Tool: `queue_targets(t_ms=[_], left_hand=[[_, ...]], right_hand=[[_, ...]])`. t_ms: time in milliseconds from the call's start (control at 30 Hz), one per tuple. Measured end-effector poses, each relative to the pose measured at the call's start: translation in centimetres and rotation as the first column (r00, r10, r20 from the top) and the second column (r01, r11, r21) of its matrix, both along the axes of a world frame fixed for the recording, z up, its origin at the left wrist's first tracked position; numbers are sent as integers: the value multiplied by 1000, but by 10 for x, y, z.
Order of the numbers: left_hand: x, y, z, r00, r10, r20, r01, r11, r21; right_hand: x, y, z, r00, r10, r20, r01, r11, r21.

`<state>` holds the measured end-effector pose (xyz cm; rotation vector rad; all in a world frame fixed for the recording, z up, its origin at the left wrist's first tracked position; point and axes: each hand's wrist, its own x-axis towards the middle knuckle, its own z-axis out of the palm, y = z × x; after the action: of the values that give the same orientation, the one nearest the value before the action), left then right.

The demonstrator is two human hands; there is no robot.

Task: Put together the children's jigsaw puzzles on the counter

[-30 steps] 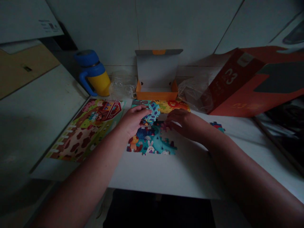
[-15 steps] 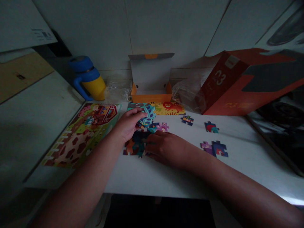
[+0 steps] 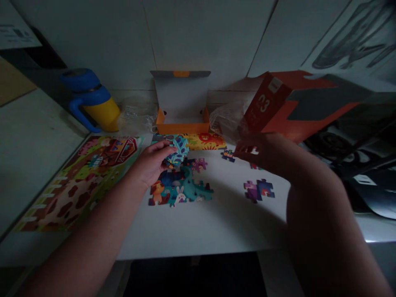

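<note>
My left hand [image 3: 154, 161] is closed on a stack of teal patterned puzzle pieces [image 3: 179, 153], held above the table. Below it lies a joined puzzle section [image 3: 182, 189] with a fox, a rabbit and a teal animal. Purple joined pieces [image 3: 198, 164] touch its upper edge. My right hand [image 3: 256, 150] hovers at the right with its fingertips beside a small loose piece [image 3: 228, 155]; whether it holds anything is too dark to tell. Under that hand a red piece [image 3: 255, 166] is partly hidden. Two joined pieces, purple and blue [image 3: 259, 189], lie nearer to me.
A farm puzzle [image 3: 83, 177] covers the left side. An open orange box [image 3: 183, 127] stands at the back between clear plastic bags [image 3: 137, 116]. A blue and yellow jug [image 3: 93, 101] is at back left, a large red box [image 3: 278, 107] at back right.
My right hand has lifted off the joined puzzle section and moved right toward the loose pieces. The section is now uncovered. My left hand still holds the stack, and the view has shifted right.
</note>
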<state>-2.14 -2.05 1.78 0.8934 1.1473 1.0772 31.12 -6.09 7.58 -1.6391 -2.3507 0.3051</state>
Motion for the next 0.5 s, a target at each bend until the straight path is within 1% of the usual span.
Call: queue_targets(t_ms=[67, 100, 167, 200, 267, 333, 400, 500], left_hand=[[1, 0, 2, 1000, 21, 3, -21, 1000, -15], [1, 0, 3, 999, 33, 4, -33, 999, -20], [2, -1, 4, 999, 38, 7, -38, 999, -22], [2, -1, 4, 999, 37, 6, -37, 999, -21], [2, -1, 5, 999, 35, 2, -35, 999, -19], [2, -1, 4, 999, 36, -5, -36, 999, -22], [2, -1, 3, 999, 35, -18, -35, 999, -25], [2, -1, 2, 999, 22, -35, -23, 1000, -21]], right_hand=[[30, -11, -6, 995, -96, 41, 100, 989, -112], [40, -20, -12, 991, -118, 68, 127, 980, -151], [49, -41, -25, 984, -143, 104, 163, 961, -223], [49, -52, -31, 981, -159, 112, 182, 953, -243], [44, -70, -40, 984, -140, 112, 167, 944, -283], [39, -81, -45, 987, -134, 85, 153, 948, -281], [36, -85, -47, 991, -124, 53, 134, 955, -266], [36, -82, -46, 995, -94, 20, 96, 959, -267]])
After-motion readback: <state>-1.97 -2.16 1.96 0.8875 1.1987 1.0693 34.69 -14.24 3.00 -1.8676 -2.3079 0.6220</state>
